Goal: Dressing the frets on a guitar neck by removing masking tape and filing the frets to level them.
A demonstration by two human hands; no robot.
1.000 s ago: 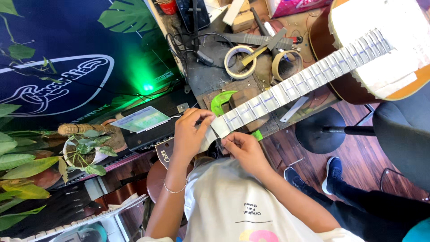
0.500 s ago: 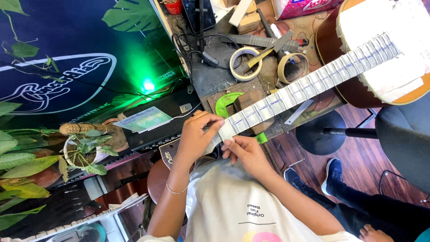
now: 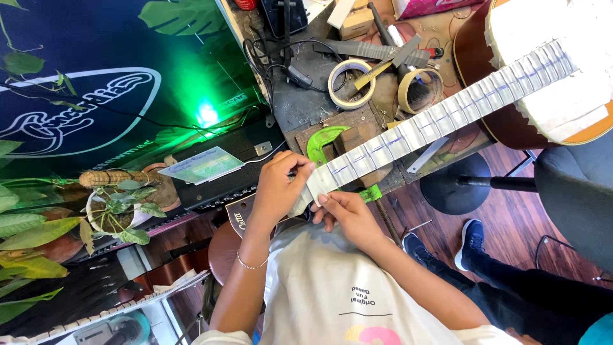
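Both hands have crept together at the near end of the taped guitar neck (image 3: 434, 121) overhanging the tabletop's (image 3: 306, 105) front edge, left hand (image 3: 276, 188) and right hand (image 3: 345, 214) pinching the loose tape end (image 3: 316, 185), which could tear if tugged hard.

Bright even daylight, sharp focus, green lamp glow (image 3: 207, 115) at left, wide-angle bending at edges

Cream printed T-shirt, thin wrist bracelet
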